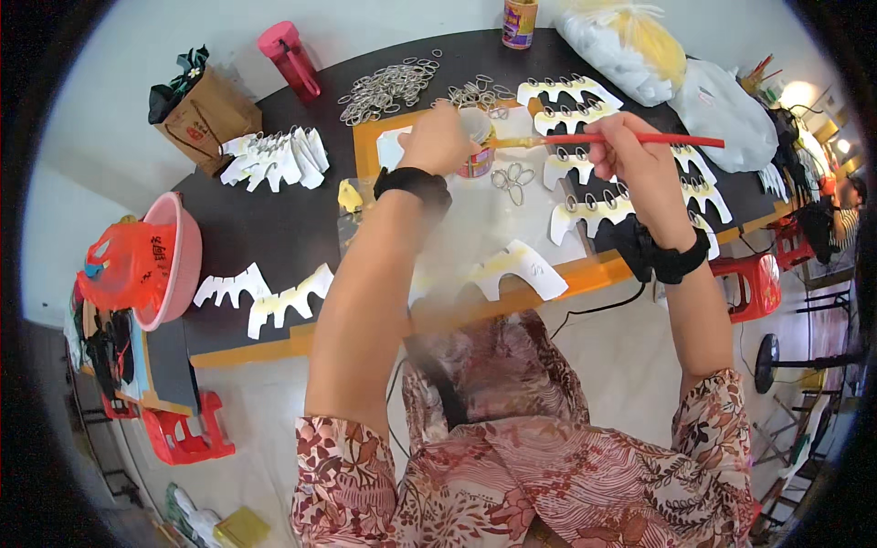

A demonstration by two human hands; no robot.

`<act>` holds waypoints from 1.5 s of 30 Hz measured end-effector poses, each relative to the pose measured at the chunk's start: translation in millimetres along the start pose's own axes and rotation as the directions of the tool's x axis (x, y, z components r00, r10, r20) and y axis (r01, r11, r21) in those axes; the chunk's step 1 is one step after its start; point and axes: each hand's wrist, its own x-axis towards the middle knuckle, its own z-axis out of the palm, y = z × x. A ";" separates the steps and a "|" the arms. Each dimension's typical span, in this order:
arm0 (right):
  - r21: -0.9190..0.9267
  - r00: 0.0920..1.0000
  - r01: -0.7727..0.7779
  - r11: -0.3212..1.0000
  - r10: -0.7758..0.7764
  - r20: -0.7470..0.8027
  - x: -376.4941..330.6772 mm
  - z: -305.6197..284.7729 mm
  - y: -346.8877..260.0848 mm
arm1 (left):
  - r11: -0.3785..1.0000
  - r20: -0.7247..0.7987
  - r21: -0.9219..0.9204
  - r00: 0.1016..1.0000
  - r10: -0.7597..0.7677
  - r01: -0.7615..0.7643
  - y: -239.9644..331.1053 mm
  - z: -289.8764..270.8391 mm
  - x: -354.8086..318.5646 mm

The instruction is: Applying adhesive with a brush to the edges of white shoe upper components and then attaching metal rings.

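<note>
The left hand (438,142) was closed on the upper side of a small printed tin (477,164), though some of its fingertips were hidden. The right hand (632,157) pinched the red handle of a brush (662,139) between thumb and fingers, and the yellow-coated end of this brush lay at the tin's rim. The brush looked light and stiff, and I judge that its clean handle was the right place to hold, because the coated end would be sticky or slippery. The tin seemed rigid and not very heavy; its outer wall was probably the safer hold, since the rim could carry some paste. Just beside it lay a few loose metal rings (514,181), surely hard and easy to scatter. White scalloped pieces (521,260) with yellow smears lay around; they seemed thin and light, best lifted by an unsmeared edge. Under the tin was a pale sheet (493,219), on a dark surface (265,228) with an orange border along its near edge. Farther out stood a brown paper bag (206,119), a pink bottle (290,59) and a pink basin (187,251) with a red plastic bag (128,260). Beyond the surface there were red stools (749,283) on a pale floor (621,384), and a black fan (767,363) at the right.
</note>
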 end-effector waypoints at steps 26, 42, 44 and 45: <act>0.903 0.969 -0.235 0.360 0.161 0.188 -9.0 -17.9 66.8 | 0.846 -0.204 -0.145 0.852 0.482 -0.513 23.1 77.8 -233.7; 0.516 0.989 -0.142 0.845 0.147 0.031 -42.6 -18.8 61.4 | 0.862 -0.165 -0.083 0.860 0.483 -0.500 21.0 88.4 -237.9; 0.682 0.961 -0.274 0.677 0.209 0.179 -37.8 -29.5 68.2 | 0.859 -0.162 -0.094 0.859 0.486 -0.504 22.9 89.5 -238.4; 0.810 0.957 -0.287 0.512 0.183 0.223 -38.1 -28.1 68.6 | 0.856 -0.162 -0.098 0.857 0.489 -0.507 22.9 91.7 -238.6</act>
